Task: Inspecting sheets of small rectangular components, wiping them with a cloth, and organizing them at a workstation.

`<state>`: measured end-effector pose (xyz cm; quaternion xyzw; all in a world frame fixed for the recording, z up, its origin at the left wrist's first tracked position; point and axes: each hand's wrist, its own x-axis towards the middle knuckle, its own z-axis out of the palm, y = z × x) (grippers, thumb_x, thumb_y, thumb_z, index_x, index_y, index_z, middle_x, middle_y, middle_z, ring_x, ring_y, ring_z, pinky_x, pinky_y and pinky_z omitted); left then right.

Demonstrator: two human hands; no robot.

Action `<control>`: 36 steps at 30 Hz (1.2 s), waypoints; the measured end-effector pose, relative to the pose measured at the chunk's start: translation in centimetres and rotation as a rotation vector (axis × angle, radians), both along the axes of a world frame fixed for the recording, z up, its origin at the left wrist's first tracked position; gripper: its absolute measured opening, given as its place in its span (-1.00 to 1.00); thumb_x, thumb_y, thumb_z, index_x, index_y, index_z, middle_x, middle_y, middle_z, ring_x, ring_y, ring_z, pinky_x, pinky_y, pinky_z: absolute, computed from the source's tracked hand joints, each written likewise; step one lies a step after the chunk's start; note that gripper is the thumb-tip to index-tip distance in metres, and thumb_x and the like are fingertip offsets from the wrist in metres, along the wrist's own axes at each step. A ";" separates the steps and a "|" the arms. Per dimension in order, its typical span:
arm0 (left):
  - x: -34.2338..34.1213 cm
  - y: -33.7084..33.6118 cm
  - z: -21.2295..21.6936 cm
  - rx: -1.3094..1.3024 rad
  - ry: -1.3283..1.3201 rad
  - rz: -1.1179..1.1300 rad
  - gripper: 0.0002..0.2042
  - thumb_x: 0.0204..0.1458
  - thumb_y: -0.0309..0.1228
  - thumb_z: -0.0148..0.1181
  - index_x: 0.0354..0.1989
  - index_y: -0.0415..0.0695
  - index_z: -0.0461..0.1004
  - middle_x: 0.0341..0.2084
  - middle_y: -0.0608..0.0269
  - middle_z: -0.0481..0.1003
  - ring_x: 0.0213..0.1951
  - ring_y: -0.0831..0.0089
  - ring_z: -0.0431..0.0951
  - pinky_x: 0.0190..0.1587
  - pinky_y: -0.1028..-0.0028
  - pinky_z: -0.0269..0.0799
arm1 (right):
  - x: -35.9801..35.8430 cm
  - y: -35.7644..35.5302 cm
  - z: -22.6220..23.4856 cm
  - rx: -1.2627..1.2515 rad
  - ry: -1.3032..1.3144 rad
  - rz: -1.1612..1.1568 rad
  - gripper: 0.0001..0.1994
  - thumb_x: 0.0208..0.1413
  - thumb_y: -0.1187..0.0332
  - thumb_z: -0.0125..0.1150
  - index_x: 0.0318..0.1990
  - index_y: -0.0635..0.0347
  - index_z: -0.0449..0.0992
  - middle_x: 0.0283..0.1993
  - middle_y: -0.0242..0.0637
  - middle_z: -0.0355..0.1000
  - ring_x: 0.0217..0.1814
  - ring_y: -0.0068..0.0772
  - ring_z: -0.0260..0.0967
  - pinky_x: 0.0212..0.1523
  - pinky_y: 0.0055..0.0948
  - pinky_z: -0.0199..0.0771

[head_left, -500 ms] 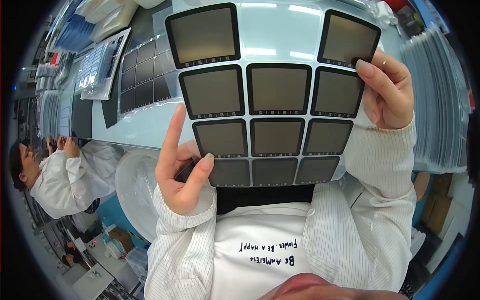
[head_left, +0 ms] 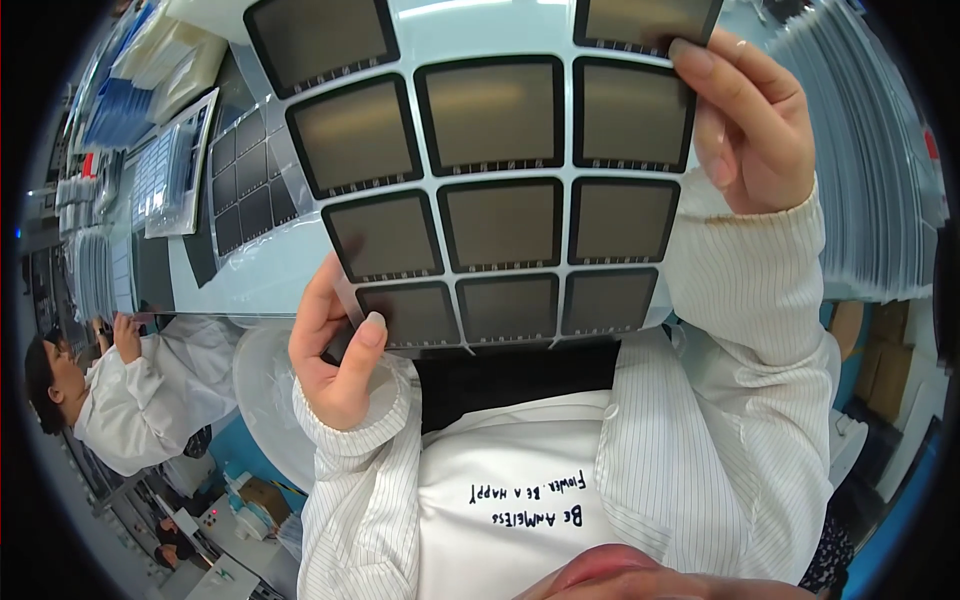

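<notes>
A thin clear sheet [head_left: 488, 115] bearing rows of dark grey rectangular panels with black borders is held up in front of my chest. In its top visible row, a see-through gap lies between two panels. My left hand [head_left: 338, 355] grips the lower left edge, thumb on the front face and fingers behind. At the upper right edge my right hand [head_left: 755, 125] pinches the sheet between thumb and fingers. The sheet's far edge runs out of the picture at the top.
Another sheet of dark panels [head_left: 252, 180] lies left on the pale table [head_left: 270, 285], beside a framed tray [head_left: 185, 165]. Upright stacked sheets [head_left: 870, 190] stand at the right. A white tub [head_left: 265, 400] is below the table's left edge. A person in white [head_left: 150, 390] works further left.
The sheet has moved up and to the left and looks larger, with its top row now cut off. Both hands have shifted with it, and my left index finger has folded behind it.
</notes>
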<state>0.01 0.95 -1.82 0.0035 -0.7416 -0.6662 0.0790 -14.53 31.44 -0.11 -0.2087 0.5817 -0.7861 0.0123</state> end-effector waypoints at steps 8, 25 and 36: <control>0.3 0.2 -0.4 0.027 -0.004 -0.063 -0.51 -0.01 -0.55 0.11 0.14 -0.38 0.23 -0.20 0.11 0.50 -0.24 0.56 0.47 -0.14 0.64 0.31 | 1.1 -0.8 3.8 -0.046 -0.293 -0.237 -0.81 0.06 0.57 0.08 -0.18 0.45 0.51 -0.38 -0.06 0.52 -0.84 -0.65 0.20 -0.86 -0.77 0.07; 0.2 0.6 0.0 -0.023 0.000 -0.022 -0.56 -0.01 -0.60 0.09 0.10 -0.39 0.27 -0.23 0.13 0.51 -0.28 0.58 0.46 -0.20 0.65 0.32 | 1.0 -0.7 4.1 -0.070 -0.267 -0.177 -0.82 0.05 0.59 0.09 -0.19 0.47 0.51 -0.38 -0.02 0.52 -0.85 -0.64 0.19 -0.87 -0.76 0.06; 0.3 0.9 1.1 0.008 0.001 -0.049 -0.56 0.00 -0.60 0.12 0.10 -0.38 0.26 -0.24 0.13 0.50 -0.30 0.58 0.46 -0.22 0.64 0.33 | -1.4 3.2 0.4 0.003 0.082 0.051 -0.71 0.22 0.45 -0.07 0.06 0.31 0.40 -0.43 -0.29 0.54 -0.78 -0.77 0.24 -0.75 -0.87 0.14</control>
